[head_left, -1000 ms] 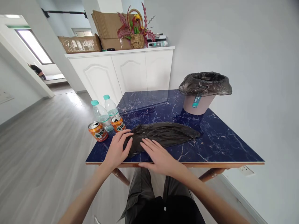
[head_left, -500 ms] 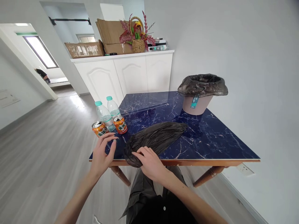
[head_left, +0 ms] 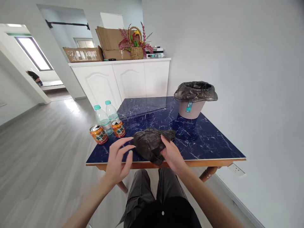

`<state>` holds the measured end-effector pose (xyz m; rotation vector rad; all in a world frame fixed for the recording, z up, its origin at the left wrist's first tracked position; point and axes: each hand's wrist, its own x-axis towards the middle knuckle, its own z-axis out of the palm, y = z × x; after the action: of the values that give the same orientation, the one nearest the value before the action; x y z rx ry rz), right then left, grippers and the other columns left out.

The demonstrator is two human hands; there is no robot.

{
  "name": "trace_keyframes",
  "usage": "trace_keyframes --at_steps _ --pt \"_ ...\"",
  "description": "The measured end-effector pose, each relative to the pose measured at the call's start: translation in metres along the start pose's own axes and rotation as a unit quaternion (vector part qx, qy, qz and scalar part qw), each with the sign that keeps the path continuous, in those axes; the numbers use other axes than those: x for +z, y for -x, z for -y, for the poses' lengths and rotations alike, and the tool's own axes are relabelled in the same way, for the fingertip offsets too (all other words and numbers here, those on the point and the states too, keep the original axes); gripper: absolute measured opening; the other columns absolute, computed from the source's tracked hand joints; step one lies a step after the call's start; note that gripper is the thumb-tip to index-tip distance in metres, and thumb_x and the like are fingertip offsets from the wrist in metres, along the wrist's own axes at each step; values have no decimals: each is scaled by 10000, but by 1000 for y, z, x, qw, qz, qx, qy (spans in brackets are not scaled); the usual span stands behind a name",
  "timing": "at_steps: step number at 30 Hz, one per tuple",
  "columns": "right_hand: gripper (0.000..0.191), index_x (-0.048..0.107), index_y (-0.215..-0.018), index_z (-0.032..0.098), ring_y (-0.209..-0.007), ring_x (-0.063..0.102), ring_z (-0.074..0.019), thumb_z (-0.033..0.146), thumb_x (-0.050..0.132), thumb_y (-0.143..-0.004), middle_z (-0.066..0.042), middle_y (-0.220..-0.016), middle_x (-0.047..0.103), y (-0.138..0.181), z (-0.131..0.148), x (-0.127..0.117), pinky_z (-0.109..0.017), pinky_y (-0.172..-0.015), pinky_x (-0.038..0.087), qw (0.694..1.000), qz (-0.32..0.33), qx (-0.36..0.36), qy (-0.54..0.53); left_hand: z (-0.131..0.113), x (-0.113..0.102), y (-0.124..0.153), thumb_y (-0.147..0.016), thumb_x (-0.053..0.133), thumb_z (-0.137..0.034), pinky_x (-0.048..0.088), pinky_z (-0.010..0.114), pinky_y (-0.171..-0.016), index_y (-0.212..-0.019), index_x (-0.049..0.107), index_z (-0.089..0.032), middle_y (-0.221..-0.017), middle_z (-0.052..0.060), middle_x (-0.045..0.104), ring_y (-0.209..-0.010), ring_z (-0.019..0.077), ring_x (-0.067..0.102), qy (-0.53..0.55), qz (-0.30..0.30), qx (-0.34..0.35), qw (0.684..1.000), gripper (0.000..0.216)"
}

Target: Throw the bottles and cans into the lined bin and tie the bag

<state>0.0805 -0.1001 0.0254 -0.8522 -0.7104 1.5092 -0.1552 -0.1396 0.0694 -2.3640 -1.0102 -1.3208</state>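
Note:
A crumpled black plastic bag [head_left: 148, 144] lies bunched near the front edge of the blue marble-patterned table [head_left: 199, 139]. My right hand [head_left: 173, 155] grips its right side, the thumb on top and the other fingers partly hidden. At the bag's left edge is my left hand [head_left: 120, 160], fingers spread and curved, the fingertips close to the plastic; whether they touch it I cannot tell. Left of the bag stand two orange drink cans, a nearer can [head_left: 98, 135] and another can [head_left: 118, 128]. Behind them are two clear bottles with teal caps, a left bottle [head_left: 102, 117] and a right bottle [head_left: 111, 111].
A pinkish bin [head_left: 192, 110] lined with a black bag [head_left: 196, 91] stands at the table's back right, near the wall. Beyond the table is a white cabinet [head_left: 133, 79] carrying cardboard boxes [head_left: 83, 54] and a flower basket [head_left: 137, 53]. A wall socket [head_left: 236, 170] is at lower right.
The bag has gone from stretched out long to a shorter bunched heap. My right hand has moved right and up along it; my left hand has shifted right towards the bag.

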Motion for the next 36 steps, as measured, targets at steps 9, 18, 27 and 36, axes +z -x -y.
trace_keyframes --at_steps 9,18,27,36 --pt "482 748 -1340 184 -1305 699 -337 454 594 -973 -140 -1335 786 -69 23 -70 -563 -1195 501 937 -67 -126 319 20 82 -10 -1168 395 -338 365 519 -1337 -1613 516 -304 -1714 37 491 -1668 255 319 84 323 19 943 463" --pt "605 500 -1645 115 -1654 339 -294 384 270 -1154 -142 -1719 472 -54 9 -56 -551 -1376 222 633 64 -313 705 23 126 -11 -1187 292 -398 226 557 -1398 -1672 468 -279 -1726 21 455 -1687 259 238 89 410 36 907 529" --pt "722 404 -1692 60 -1693 226 -307 515 200 -1169 -180 -1788 297 -61 0 -84 -559 -1380 194 568 161 -221 776 60 94 2 -1183 343 -396 232 497 -1401 -1705 394 -334 -1783 -8 338 -1685 214 243 93 418 21 903 528" --pt "753 368 -1723 178 -1680 264 -344 502 587 -1079 -132 -1764 387 5 0 -74 -632 -1379 189 571 276 -318 704 70 79 18 -1140 490 -459 350 541 -1349 -1628 514 -281 -1667 80 551 -1609 263 438 87 356 -25 930 520"
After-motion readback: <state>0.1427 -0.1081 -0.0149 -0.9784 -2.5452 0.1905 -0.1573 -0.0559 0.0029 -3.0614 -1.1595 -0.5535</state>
